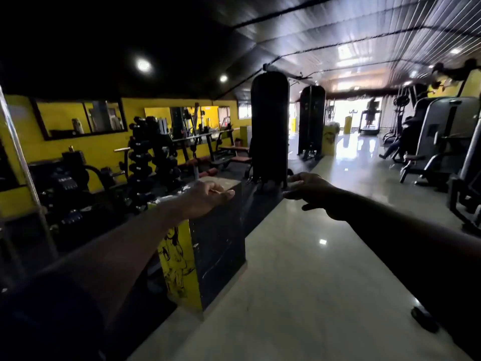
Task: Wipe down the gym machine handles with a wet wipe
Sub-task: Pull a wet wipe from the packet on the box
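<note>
Both of my arms reach forward over the gym floor. My left hand (205,198) hovers at the top of a black marble block (218,246) with a yellow printed side, fingers loosely curled and nothing visible in it. My right hand (311,194) is held out to the right of the block with its fingers spread and empty. No wet wipe shows anywhere. The nearest machine, a grey weight machine (442,131), stands at the right, well beyond my hands. A chrome bar (20,152) slants up the left edge.
A black punching bag (269,126) hangs just past the block, with a second dark column (311,118) behind it. A dumbbell rack (153,155) and benches line the yellow left wall. A glossy tiled aisle (299,282) runs ahead. A person (404,136) sits at the right; another stands on a far treadmill (369,115).
</note>
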Available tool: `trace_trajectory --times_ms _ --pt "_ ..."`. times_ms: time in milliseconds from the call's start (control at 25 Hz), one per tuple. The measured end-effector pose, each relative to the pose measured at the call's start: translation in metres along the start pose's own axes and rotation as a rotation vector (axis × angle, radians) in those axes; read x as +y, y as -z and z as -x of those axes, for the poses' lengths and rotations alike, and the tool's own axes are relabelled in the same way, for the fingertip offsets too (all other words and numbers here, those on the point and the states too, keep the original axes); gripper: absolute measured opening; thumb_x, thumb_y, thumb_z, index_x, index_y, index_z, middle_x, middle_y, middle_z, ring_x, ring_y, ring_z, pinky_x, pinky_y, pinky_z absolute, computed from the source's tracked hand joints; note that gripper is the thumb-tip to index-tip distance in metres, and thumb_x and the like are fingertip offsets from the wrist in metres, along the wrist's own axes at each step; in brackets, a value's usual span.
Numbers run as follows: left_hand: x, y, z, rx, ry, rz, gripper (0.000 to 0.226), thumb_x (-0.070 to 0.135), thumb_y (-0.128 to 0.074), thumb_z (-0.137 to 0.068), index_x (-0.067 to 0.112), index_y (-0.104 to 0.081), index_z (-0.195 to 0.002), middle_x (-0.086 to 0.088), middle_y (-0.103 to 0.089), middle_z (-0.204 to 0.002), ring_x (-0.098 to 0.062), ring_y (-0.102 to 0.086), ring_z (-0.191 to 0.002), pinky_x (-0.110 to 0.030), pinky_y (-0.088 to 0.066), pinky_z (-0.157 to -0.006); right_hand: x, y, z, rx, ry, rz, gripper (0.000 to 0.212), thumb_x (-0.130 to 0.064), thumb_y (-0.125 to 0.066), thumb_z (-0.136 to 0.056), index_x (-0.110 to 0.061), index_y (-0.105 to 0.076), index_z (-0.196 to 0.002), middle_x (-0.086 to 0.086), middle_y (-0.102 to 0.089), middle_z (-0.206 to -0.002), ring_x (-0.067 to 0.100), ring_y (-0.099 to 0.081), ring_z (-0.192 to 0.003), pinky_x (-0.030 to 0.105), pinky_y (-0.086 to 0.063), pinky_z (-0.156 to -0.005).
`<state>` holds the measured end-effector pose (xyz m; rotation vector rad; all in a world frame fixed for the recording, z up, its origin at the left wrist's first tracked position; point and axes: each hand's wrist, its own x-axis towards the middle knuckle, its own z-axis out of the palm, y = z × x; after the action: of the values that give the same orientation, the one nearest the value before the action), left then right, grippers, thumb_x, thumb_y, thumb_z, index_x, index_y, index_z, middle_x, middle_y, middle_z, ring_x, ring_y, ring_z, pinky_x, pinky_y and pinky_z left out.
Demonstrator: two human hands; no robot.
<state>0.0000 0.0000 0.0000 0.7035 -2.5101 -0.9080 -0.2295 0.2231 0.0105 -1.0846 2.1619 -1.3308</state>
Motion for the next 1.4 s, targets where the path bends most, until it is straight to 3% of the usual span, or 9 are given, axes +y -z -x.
trace_trajectory --times_ms 120,240,480,600,720,840,1040,1280,1400 --pt "-0.034 -0.001 -0.036 -0.012 0.043 0.000 0.094 0.087 -0.067 -0.067 0.023 -0.062 -0.135 0.003 -0.064 -0.130 -0.011 -0.062 -0.114 -0.027 -0.050 -0.082 0.015 -0.023 -0.054 -0.049 -0.003 0.020 0.041 -0.015 -0.079 -0.090 -0.018 -0.061 -0.126 0.017 -0.065 -0.120 0.028 -0.059 -0.097 0.034 -0.048 -0.071" --pt "-0.100 -0.009 -0.092 -0.019 0.106 0.079 0.075 0.065 -0.073 -0.082 0.020 -0.058 -0.140 0.000 -0.061 -0.136 -0.013 -0.060 -0.122 -0.024 -0.049 -0.085 0.035 -0.059 -0.129 -0.076 0.005 0.000 0.054 -0.011 -0.077 -0.091 -0.010 -0.054 -0.140 0.021 -0.058 -0.140 0.050 -0.057 -0.126 0.042 -0.054 -0.077" --pt "-0.233 -0.026 -0.227 -0.074 0.153 0.126 0.080 0.064 -0.081 -0.077 0.027 -0.055 -0.143 0.004 -0.058 -0.144 -0.013 -0.059 -0.123 -0.035 -0.054 -0.098 0.078 -0.134 -0.297 -0.143 -0.061 0.000 0.050 -0.019 -0.083 -0.085 -0.014 -0.063 -0.130 0.006 -0.064 -0.129 0.024 -0.064 -0.096 0.037 -0.050 -0.074" --pt "-0.267 -0.023 -0.289 -0.073 0.191 0.203 0.091 0.076 -0.080 -0.064 0.030 -0.058 -0.139 0.008 -0.061 -0.137 -0.014 -0.060 -0.123 -0.038 -0.054 -0.100 0.096 -0.159 -0.369 -0.142 -0.069 0.004 0.042 -0.026 -0.086 -0.083 -0.025 -0.067 -0.121 -0.002 -0.068 -0.124 0.021 -0.069 -0.101 0.033 -0.052 -0.072" --pt "-0.293 -0.025 -0.345 -0.087 0.192 0.222 0.076 0.058 -0.082 -0.079 0.024 -0.057 -0.142 0.005 -0.061 -0.139 -0.017 -0.059 -0.125 -0.039 -0.054 -0.101 0.111 -0.174 -0.429 -0.157 -0.030 0.042 0.036 -0.033 -0.088 -0.080 -0.036 -0.068 -0.109 -0.009 -0.069 -0.121 0.014 -0.072 -0.101 0.031 -0.054 -0.073" --pt "-0.319 -0.028 -0.398 -0.087 0.198 0.209 0.069 0.049 -0.081 -0.085 0.024 -0.055 -0.144 0.005 -0.059 -0.141 -0.017 -0.057 -0.128 -0.039 -0.053 -0.103 0.128 -0.188 -0.491 -0.193 -0.017 0.049 0.037 -0.031 -0.087 -0.082 -0.035 -0.067 -0.114 -0.010 -0.068 -0.121 0.014 -0.072 -0.102 0.032 -0.054 -0.075" --pt "-0.375 -0.024 -0.501 0.003 0.284 0.194 0.075 0.063 -0.081 -0.076 0.032 -0.056 -0.140 0.013 -0.060 -0.137 -0.012 -0.059 -0.124 -0.041 -0.056 -0.099 0.161 -0.205 -0.639 -0.297 0.089 0.120 0.043 -0.031 -0.087 -0.082 -0.030 -0.069 -0.120 -0.006 -0.069 -0.122 0.013 -0.070 -0.104 0.039 -0.059 -0.090" --pt "-0.426 -0.021 -0.611 0.139 0.389 0.143 0.064 0.049 -0.082 -0.084 0.032 -0.055 -0.139 0.009 -0.061 -0.139 -0.013 -0.058 -0.126 -0.035 -0.051 -0.100 0.162 -0.231 -0.813 -0.407 0.298 0.270 0.039 -0.035 -0.086 -0.082 -0.033 -0.069 -0.118 -0.010 -0.073 -0.110 0.001 -0.068 -0.103 0.028 -0.055 -0.095" --pt "-0.465 -0.026 -0.650 0.143 0.429 0.142 0.078 0.067 -0.080 -0.071 0.037 -0.054 -0.138 0.010 -0.059 -0.141 -0.013 -0.057 -0.126 -0.038 -0.051 -0.104 0.163 -0.268 -0.875 -0.446 0.369 0.281 0.039 -0.028 -0.085 -0.083 -0.029 -0.070 -0.120 -0.013 -0.072 -0.107 -0.001 -0.068 -0.098 0.027 -0.055 -0.093"
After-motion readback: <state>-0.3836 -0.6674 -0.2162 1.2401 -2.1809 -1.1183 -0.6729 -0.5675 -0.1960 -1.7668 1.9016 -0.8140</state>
